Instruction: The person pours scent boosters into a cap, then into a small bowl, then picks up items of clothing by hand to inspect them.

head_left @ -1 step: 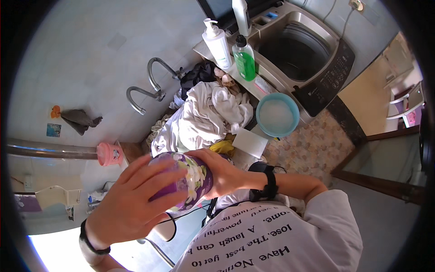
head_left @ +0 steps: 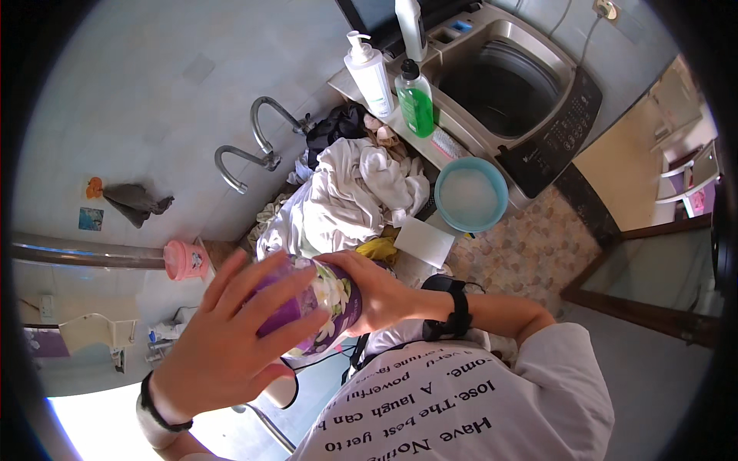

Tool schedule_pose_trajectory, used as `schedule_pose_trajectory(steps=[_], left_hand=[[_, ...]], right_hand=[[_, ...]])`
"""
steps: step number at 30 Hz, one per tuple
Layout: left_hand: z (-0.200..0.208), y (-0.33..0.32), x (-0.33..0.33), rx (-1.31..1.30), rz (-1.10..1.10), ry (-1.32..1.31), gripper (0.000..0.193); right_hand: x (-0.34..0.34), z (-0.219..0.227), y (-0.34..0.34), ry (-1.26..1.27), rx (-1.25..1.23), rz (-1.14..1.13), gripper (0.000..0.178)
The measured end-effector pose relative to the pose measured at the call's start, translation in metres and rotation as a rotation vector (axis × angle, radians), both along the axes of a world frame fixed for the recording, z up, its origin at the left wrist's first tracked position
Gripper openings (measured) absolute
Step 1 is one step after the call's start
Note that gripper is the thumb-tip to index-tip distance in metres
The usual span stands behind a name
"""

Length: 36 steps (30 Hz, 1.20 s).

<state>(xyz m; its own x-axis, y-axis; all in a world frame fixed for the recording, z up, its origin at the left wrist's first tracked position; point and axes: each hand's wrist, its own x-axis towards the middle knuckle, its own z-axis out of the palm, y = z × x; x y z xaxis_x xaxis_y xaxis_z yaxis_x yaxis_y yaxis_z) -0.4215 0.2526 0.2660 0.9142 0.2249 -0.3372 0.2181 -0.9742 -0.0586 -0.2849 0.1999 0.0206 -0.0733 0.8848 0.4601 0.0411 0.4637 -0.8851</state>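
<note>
A purple container with white flowers [head_left: 336, 296], rounded at its near side, is held up in front of my chest. My right hand [head_left: 374, 292] is wrapped round its right side, thumb along the top. Over its left part my left hand [head_left: 238, 330] spreads its fingers; whether the fingertips touch it I cannot tell. Beyond the container lies a heap of white laundry [head_left: 338, 200] with darker clothes [head_left: 338, 127] at its far end and a yellow cloth [head_left: 378, 248] at its near edge. The container's underside is hidden.
Two curved taps [head_left: 261, 127] stick out from the wall left of the laundry. A blue basin [head_left: 470, 224] of whitish liquid stands by an open washing machine [head_left: 507, 84]. A white pump bottle [head_left: 369, 77] and a green bottle [head_left: 417, 104] stand on the ledge. A pink bucket [head_left: 183, 261] is at left.
My left hand has shifted slightly to the right and its fingers are a little more spread over the container. My right hand keeps its hold.
</note>
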Motion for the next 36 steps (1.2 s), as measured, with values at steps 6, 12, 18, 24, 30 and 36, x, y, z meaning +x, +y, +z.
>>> schedule_pose_trajectory(steps=[6,12,18,24,30,36], left_hand=[[-0.022,-0.038,-0.051,0.117,0.138,-0.588,0.081],[-0.065,-0.067,-0.077,0.044,0.558,-1.055,0.089],[-0.094,-0.082,-0.123,-0.064,0.853,-1.343,0.053],[-0.128,-0.08,-0.161,-0.397,1.125,-1.602,0.043],[-0.137,-0.04,-0.166,-0.569,1.047,-1.433,0.042],[-0.142,-0.01,-0.183,-0.758,1.123,-1.44,0.039]], right_hand=[[0.0,0.012,0.004,-0.031,0.029,0.06,0.103],[-0.016,-0.002,0.005,0.331,-0.167,0.191,0.105],[-0.027,0.033,0.025,0.069,-0.09,0.096,0.105],[-0.022,0.122,0.09,0.142,0.034,-0.034,0.076],[-0.012,0.169,0.203,0.235,0.217,-0.341,0.068],[0.02,0.135,0.321,0.204,0.401,-0.681,0.076]])
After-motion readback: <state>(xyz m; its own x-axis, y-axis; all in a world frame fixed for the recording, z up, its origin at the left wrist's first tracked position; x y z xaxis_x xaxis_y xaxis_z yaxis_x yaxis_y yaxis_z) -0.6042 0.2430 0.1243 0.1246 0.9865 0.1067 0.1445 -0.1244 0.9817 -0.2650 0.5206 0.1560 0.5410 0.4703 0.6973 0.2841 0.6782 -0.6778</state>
